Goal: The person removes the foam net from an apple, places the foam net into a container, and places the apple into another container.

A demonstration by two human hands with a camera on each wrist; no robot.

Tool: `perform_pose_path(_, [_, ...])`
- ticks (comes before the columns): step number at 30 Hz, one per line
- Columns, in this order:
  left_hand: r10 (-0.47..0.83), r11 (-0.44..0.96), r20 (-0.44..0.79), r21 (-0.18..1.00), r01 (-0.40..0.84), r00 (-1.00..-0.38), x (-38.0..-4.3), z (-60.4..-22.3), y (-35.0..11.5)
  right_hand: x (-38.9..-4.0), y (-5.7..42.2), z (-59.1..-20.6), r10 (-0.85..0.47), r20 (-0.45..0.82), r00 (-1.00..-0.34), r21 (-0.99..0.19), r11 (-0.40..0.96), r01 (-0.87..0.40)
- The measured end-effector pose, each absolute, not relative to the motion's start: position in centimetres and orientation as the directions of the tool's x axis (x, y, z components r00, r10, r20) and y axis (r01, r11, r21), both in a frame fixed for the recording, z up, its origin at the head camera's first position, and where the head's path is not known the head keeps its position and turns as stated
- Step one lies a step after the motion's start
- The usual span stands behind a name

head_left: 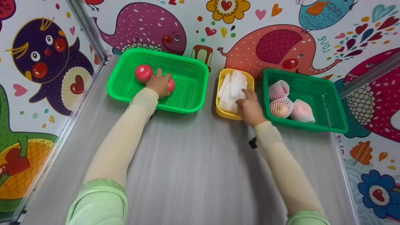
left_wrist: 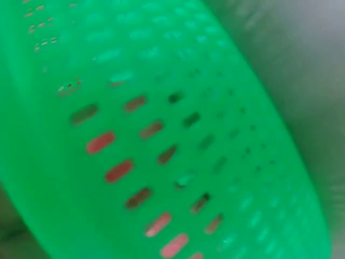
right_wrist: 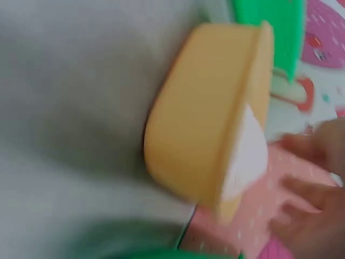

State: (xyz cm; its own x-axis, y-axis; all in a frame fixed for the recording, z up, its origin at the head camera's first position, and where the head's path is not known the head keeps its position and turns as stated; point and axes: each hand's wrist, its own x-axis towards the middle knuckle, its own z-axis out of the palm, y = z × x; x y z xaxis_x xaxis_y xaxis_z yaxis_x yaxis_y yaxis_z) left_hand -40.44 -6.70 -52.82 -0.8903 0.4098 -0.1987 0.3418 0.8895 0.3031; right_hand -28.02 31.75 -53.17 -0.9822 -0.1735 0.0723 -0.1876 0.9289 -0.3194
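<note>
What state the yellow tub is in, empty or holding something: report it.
Holding something: the head view shows white mesh sleeves lying in the yellow tub, and the right wrist view shows white past its rim.

Head view: bright, diffuse illumination; soft shadow (head_left: 254,181) on tabletop (head_left: 193,172) at five o'clock. Both wrist views: blurred overall.

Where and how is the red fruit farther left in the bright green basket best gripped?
Probably around its middle, from above: the fruit looks round, without a handle, its top uncovered, while the basket walls surround it. Its left side looks freer; the left hand is close on its right.
</note>
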Motion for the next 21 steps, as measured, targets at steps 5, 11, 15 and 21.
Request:
perform_pose_path(5, [0.438,0.831,-0.043,0.401,0.387,-0.898,-39.2,-51.5,-7.2,-30.2,30.1,-54.2,-0.126,-0.140,-0.982,-0.211,0.973,-0.095])
perform_pose_path(11, [0.425,0.703,0.158,0.563,0.435,-0.891,-33.2,-47.9,-4.5,-29.0,30.6,-53.2,0.015,0.105,-0.994,-0.434,0.900,-0.033])
perform_pose_path(15, [0.513,0.523,0.234,0.678,0.517,-0.826,-25.0,-47.0,-2.6,-25.3,29.6,-52.2,0.090,0.362,-0.928,-0.591,0.791,-0.154])
perform_pose_path(21, [0.687,0.376,0.288,0.644,0.666,-0.667,-14.1,-48.1,-1.1,-16.8,26.3,-50.4,0.088,0.514,-0.853,-0.715,0.594,-0.369])
